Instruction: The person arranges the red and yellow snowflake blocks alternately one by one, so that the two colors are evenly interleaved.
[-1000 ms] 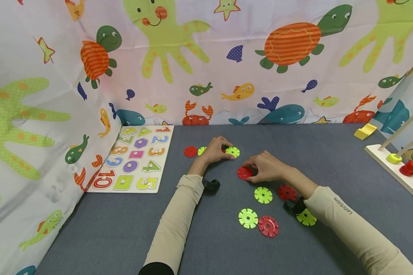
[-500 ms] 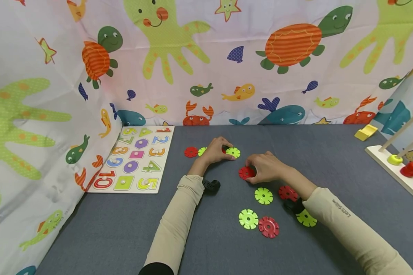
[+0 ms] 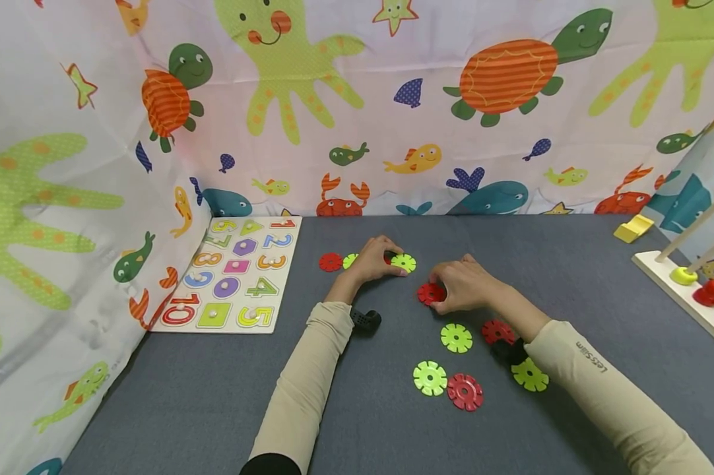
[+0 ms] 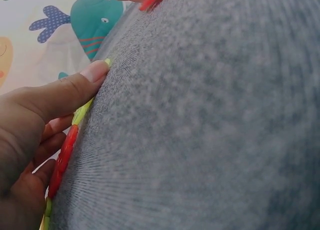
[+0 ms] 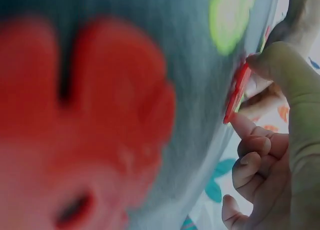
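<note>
My left hand [image 3: 369, 262] pinches the edges of a yellow-green notched disc [image 3: 406, 263] at the right end of a row. Left of that disc lie a red disc [image 4: 62, 162] partly covered by the fingers, another yellow-green disc [image 3: 349, 260] and a red disc [image 3: 330, 262]. To the right, my right hand [image 3: 466, 287] holds a red notched disc [image 3: 429, 294] by its edge between thumb and index finger, just above the table. In the right wrist view this red disc [image 5: 237, 92] stands edge-on in the pinch, the other fingers curled beneath.
Nearer me lie loose discs: yellow-green [image 3: 456, 338], red [image 3: 497, 332], yellow-green [image 3: 430, 378], red [image 3: 465, 392] and one [image 3: 530, 376] by the right wrist. A number puzzle board [image 3: 229, 284] lies left. Far right are a peg stand [image 3: 666, 270] and yellow block [image 3: 633, 228].
The right hand and its red disc have shifted slightly right and away from me, leaving a wider gap to the row. The left hand has stayed in place.
</note>
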